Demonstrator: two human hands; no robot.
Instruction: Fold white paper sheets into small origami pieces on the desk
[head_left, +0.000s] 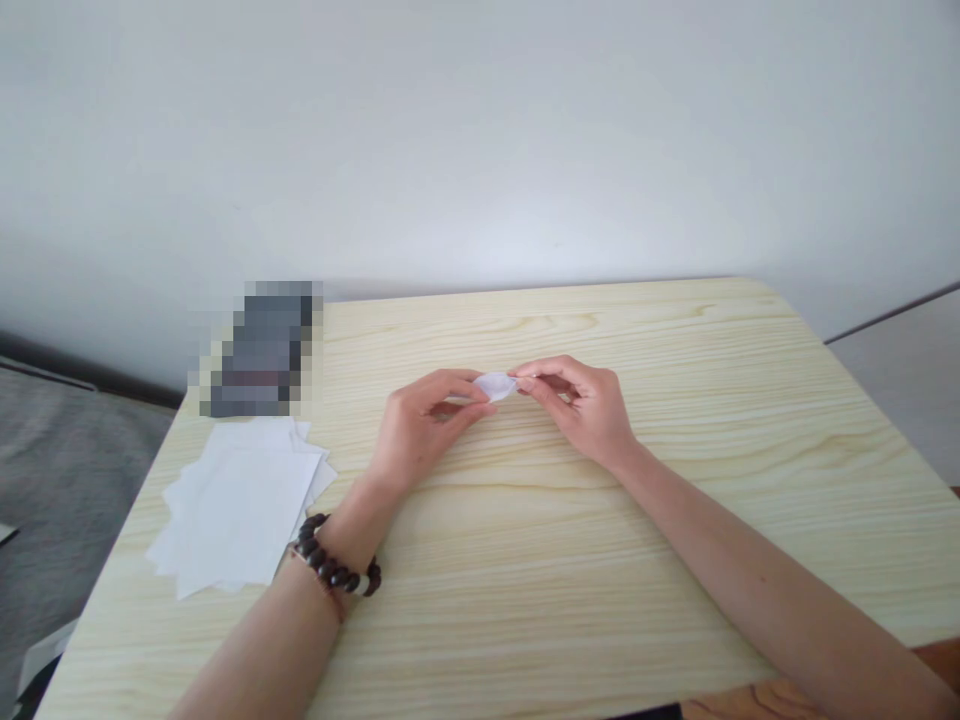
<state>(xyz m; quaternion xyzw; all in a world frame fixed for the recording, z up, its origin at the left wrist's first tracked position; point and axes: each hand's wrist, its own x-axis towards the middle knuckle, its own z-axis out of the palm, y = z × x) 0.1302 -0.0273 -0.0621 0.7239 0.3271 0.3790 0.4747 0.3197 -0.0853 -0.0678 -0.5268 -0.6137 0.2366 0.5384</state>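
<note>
Between my two hands, over the middle of the table, is a small folded piece of white paper (496, 386). My left hand (431, 418) pinches its left end between thumb and fingers. At the other end, the fingertips and thumb of my right hand (581, 405) are closed on the paper's pointed tip. The fingers cover both ends, so only the middle of the folded paper shows. A dark beaded bracelet (334, 570) circles my left wrist.
A loose stack of white paper sheets (247, 500) lies fanned out on the left of the wooden table (525, 600). Behind it is a dark, pixelated flat object (262, 350). A pale wall (480, 150) rises along the table's far edge.
</note>
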